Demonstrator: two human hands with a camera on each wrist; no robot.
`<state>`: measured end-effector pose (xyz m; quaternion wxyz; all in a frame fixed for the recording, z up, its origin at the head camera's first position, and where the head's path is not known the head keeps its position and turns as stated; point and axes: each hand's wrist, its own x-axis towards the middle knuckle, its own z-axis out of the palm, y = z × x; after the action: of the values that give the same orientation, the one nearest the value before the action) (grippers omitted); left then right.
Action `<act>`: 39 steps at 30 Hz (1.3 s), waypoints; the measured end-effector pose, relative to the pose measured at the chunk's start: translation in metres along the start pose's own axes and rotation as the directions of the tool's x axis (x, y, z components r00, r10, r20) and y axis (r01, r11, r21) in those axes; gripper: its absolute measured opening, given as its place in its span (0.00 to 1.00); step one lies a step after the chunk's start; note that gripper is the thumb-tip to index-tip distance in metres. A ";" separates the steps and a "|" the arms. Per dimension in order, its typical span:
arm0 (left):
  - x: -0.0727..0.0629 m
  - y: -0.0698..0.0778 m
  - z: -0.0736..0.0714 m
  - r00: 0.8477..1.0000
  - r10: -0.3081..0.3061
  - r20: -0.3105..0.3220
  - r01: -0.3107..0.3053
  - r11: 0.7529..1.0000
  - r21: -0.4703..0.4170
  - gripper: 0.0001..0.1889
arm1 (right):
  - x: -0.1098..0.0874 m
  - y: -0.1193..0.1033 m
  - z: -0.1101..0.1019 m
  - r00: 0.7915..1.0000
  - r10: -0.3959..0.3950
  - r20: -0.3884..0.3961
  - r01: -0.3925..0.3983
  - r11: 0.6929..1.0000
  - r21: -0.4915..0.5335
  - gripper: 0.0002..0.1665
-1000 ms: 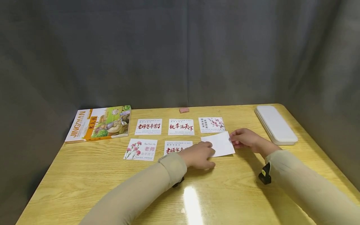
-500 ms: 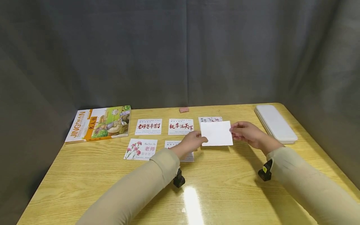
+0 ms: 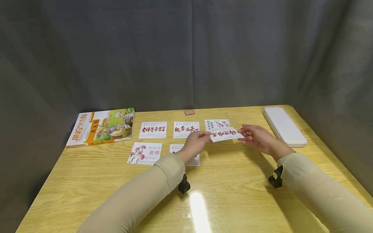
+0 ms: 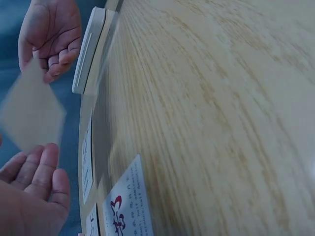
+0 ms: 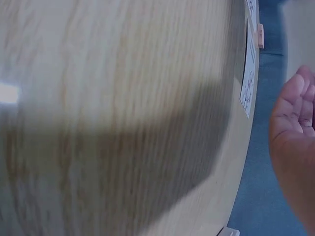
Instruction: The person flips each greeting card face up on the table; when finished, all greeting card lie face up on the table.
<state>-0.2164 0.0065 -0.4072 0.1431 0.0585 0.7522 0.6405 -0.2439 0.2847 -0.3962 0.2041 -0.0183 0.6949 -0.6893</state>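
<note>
Both hands hold one greeting card point(image 3: 225, 134) above the table, its red brush lettering upside down in the head view. My left hand point(image 3: 193, 144) pinches the card's left edge; my right hand point(image 3: 257, 139) pinches its right edge. In the left wrist view the card point(image 4: 34, 110) looks pale and blurred between the two hands. Behind it lies a card with pink blossoms point(image 3: 217, 123), partly covered. Below my left hand, a red-lettered card point(image 3: 193, 161) is mostly hidden. Two more red-lettered cards point(image 3: 152, 130) and a carnation card point(image 3: 144, 153) lie further left.
A magazine-like book point(image 3: 102, 127) lies at the table's back left. A small pink block point(image 3: 189, 112) sits near the back edge. At the right stands a white oblong case point(image 3: 285, 126). Grey curtains enclose the wooden table point(image 3: 233, 194).
Both hands have lifted the card off the table and tilted it over. Its blank white side faced the head camera before; now the red lettering shows.
</note>
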 end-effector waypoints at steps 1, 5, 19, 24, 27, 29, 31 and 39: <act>0.000 0.000 0.000 1.000 0.005 -0.003 -0.005 1.000 -0.003 0.18 | 0.000 0.001 0.001 1.000 -0.001 -0.002 0.001 1.000 -0.013 0.14; 0.001 -0.004 -0.002 1.000 0.024 -0.007 -0.024 1.000 -0.014 0.18 | 0.003 0.005 0.004 1.000 -0.011 -0.018 0.008 0.992 -0.125 0.10; 0.008 -0.013 -0.006 0.995 0.036 0.096 -0.042 0.997 0.064 0.28 | 0.006 0.006 0.033 0.989 0.004 0.150 0.041 0.954 -0.298 0.14; 0.005 -0.011 -0.006 0.986 0.065 0.156 -0.094 0.978 0.184 0.23 | 0.007 0.005 0.046 0.978 0.022 0.207 0.044 0.949 -0.311 0.14; 0.004 -0.011 -0.008 0.988 0.084 0.131 -0.109 0.975 0.193 0.16 | 0.007 0.004 0.050 0.984 0.005 0.179 0.047 0.957 -0.287 0.16; 0.006 -0.012 -0.012 0.992 0.088 0.091 -0.100 0.984 0.144 0.12 | 0.007 0.005 0.048 0.987 -0.003 0.159 0.041 0.971 -0.235 0.15; 0.008 -0.013 -0.016 0.996 0.083 0.040 -0.085 0.995 0.061 0.10 | 0.008 0.007 0.044 0.990 -0.005 0.142 0.031 0.983 -0.182 0.12; 0.011 -0.017 -0.024 0.996 0.014 -0.086 -0.026 0.989 -0.143 0.04 | 0.004 0.017 0.033 0.985 -0.042 0.167 0.052 0.997 -0.057 0.06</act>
<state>-0.2325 -0.0164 -0.4224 0.1084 0.0284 0.7088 0.6965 -0.2330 0.2527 -0.4125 0.2443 -0.0981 0.6956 -0.6685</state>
